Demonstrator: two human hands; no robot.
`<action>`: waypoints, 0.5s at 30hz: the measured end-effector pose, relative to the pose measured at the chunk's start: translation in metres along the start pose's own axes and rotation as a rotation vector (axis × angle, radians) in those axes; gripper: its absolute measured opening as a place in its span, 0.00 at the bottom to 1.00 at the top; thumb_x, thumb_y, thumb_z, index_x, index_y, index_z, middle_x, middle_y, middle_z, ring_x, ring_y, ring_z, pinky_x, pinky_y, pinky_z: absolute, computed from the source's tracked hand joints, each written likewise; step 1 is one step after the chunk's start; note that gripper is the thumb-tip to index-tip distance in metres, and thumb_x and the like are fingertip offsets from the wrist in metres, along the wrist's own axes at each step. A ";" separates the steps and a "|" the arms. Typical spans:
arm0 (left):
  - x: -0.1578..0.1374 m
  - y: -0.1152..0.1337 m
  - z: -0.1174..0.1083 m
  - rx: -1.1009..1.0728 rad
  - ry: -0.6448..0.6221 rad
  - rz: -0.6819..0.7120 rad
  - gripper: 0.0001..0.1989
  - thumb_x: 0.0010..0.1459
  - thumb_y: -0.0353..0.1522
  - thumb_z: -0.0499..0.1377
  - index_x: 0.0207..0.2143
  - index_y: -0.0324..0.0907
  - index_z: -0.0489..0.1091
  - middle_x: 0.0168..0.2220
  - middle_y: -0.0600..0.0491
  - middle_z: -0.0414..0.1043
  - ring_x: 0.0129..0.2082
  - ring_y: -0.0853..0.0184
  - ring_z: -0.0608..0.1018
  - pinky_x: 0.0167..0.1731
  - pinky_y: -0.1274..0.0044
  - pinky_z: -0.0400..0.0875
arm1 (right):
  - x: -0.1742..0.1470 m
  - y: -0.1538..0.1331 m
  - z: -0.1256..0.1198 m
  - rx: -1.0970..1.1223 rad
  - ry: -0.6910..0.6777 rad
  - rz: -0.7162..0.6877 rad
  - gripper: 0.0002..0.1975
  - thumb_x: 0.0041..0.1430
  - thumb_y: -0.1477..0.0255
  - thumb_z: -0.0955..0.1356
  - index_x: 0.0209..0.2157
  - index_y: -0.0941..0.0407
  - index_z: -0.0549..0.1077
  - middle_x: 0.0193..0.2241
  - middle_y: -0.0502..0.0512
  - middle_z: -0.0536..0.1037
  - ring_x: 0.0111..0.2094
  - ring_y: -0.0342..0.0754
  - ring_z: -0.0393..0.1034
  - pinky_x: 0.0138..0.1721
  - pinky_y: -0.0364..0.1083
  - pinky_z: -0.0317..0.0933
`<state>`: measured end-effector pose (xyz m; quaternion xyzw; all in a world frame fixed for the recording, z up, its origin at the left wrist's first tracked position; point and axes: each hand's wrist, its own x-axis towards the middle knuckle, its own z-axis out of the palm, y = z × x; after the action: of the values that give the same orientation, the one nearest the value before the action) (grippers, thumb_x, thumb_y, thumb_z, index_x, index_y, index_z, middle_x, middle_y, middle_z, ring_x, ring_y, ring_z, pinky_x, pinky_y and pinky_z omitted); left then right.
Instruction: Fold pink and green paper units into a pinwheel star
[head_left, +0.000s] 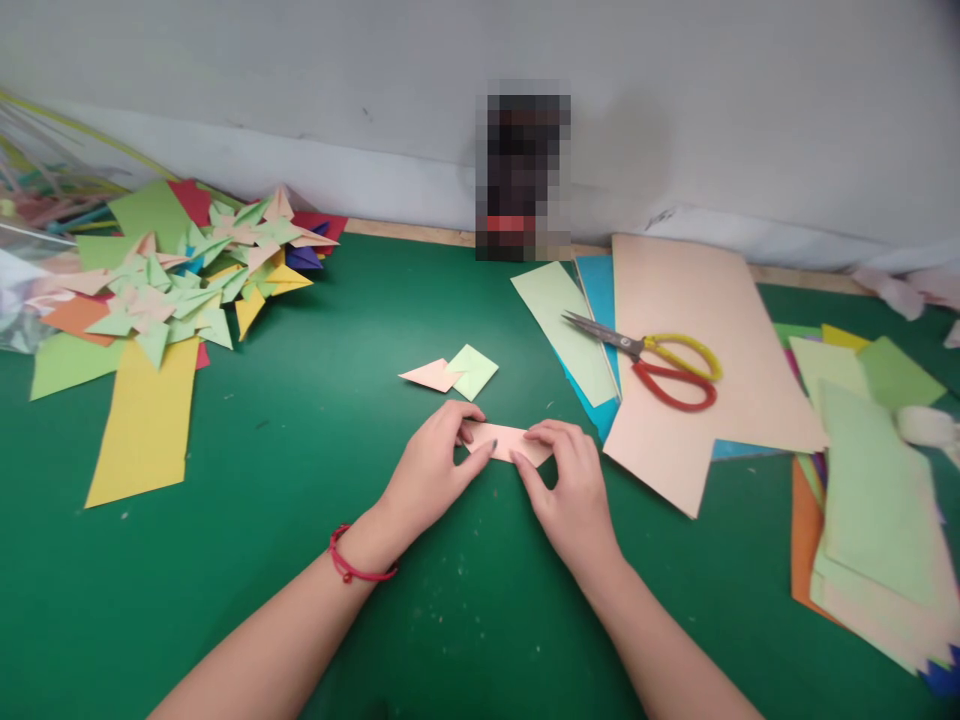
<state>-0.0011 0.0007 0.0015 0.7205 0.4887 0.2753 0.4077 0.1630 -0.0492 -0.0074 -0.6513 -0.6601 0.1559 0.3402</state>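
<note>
A narrow folded strip of pale pink paper [504, 440] lies near the middle of the table between my two hands. My left hand [435, 455] grips its left end, thumb along the near edge and fingers at the far side. At the right end, my right hand [566, 475] pinches the strip in the same way, with curled fingers. Just beyond the strip are a folded pink paper piece [431, 375] and a folded light green paper piece [474, 372], their edges touching or overlapping. The fingers partly cover both ends of the strip.
Scissors [637, 350] with yellow and red handles rest on large pink sheets [690, 300] at the right. Green sheets [877, 500] pile up farther right. Folded paper stars [150, 300] and a yellow sheet [150, 420] lie left. A blurred dark object [523, 170] stands against the wall.
</note>
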 end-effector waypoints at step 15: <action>0.001 0.000 -0.001 0.100 -0.025 0.168 0.10 0.56 0.23 0.52 0.40 0.42 0.63 0.43 0.51 0.66 0.45 0.66 0.68 0.46 0.72 0.64 | -0.003 0.001 -0.001 -0.020 0.066 0.058 0.06 0.60 0.75 0.60 0.38 0.56 0.67 0.35 0.57 0.71 0.36 0.50 0.64 0.38 0.51 0.60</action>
<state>-0.0016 0.0022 0.0019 0.7817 0.4345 0.2748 0.3529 0.1637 -0.0520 -0.0081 -0.6783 -0.6309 0.1373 0.3507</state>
